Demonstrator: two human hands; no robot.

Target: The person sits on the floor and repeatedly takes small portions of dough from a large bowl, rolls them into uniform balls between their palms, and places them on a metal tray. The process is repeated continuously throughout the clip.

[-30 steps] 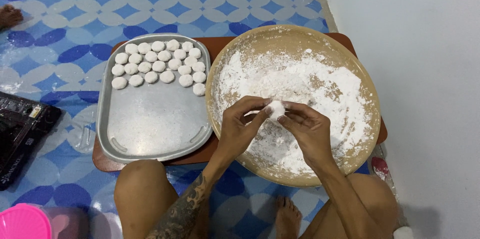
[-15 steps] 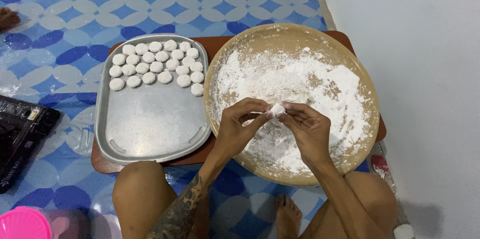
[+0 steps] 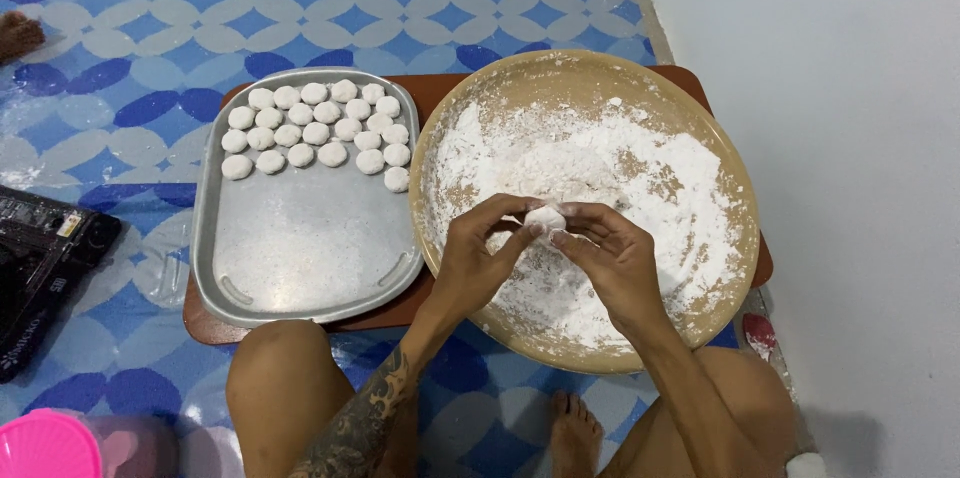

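Observation:
A small white dough piece (image 3: pixel 546 218) is pinched between the fingertips of my left hand (image 3: pixel 478 256) and my right hand (image 3: pixel 612 260). Both hands hover over a wide tan bowl (image 3: pixel 735 173) whose inside is dusted with white flour (image 3: pixel 640 173). To the left lies a grey metal tray (image 3: pixel 300 238) holding several round white dough balls (image 3: pixel 315 133) in rows along its far end. Bowl and tray rest on a low brown board (image 3: pixel 210 323).
A blue-and-white patterned mat (image 3: pixel 120 48) covers the floor. A black device (image 3: pixel 40 263) lies at the left, a pink lid (image 3: pixel 45 443) at the bottom left. A white wall (image 3: pixel 850 138) runs along the right. My bare knees and a foot (image 3: pixel 575 433) sit below the board.
My hands stay over the bowl and keep working the dough piece between the fingertips; the view has shifted slightly. The tray and its balls have not changed.

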